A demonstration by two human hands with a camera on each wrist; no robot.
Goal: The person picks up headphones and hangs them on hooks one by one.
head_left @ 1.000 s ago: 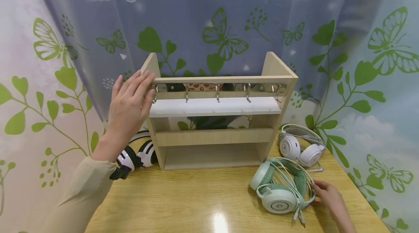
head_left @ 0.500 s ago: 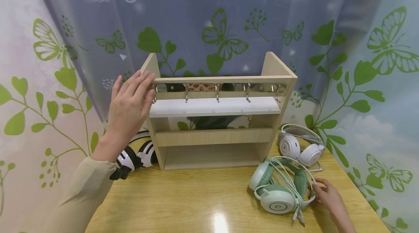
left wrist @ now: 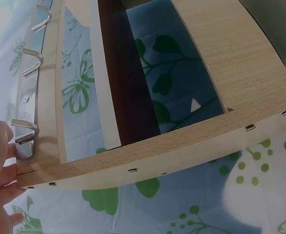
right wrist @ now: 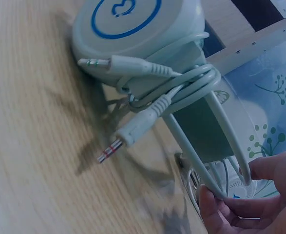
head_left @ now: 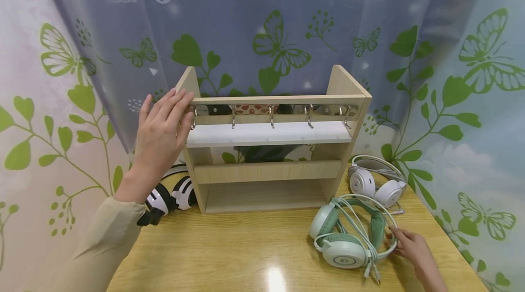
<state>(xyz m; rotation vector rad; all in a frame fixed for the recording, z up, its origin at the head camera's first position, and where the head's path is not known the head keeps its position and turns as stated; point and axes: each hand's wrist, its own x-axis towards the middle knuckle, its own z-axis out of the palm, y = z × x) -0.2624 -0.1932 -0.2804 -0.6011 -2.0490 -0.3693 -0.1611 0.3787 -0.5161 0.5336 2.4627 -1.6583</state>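
Observation:
My left hand [head_left: 162, 128] rests on the upper left corner of a light wooden rack [head_left: 268, 171], fingers nearly straight. The left wrist view shows its fingertips touching the corner beside an end hook [left wrist: 26, 130]. On the right, my right hand [head_left: 414, 251] pinches the headband of a pale green headset [head_left: 343, 253]. In the right wrist view, thumb and fingers hold the thin headband tubes [right wrist: 233, 146]. The cable is wound around the headset, and two audio plugs [right wrist: 140, 122] hang from it. The headset's ear cups are low at the table.
White headphones [head_left: 375, 188] lie behind the green headset, by the rack's right side. Black-and-white headphones [head_left: 174, 196] lie at its left, partly behind my left arm. Several metal hooks [head_left: 272, 116] line the rack's upper bar. A patterned curtain [head_left: 229, 14] hangs behind the wooden table [head_left: 229, 251].
The green headset has shifted slightly left and its headband has tipped up a little in my right hand. My left hand stays on the rack corner.

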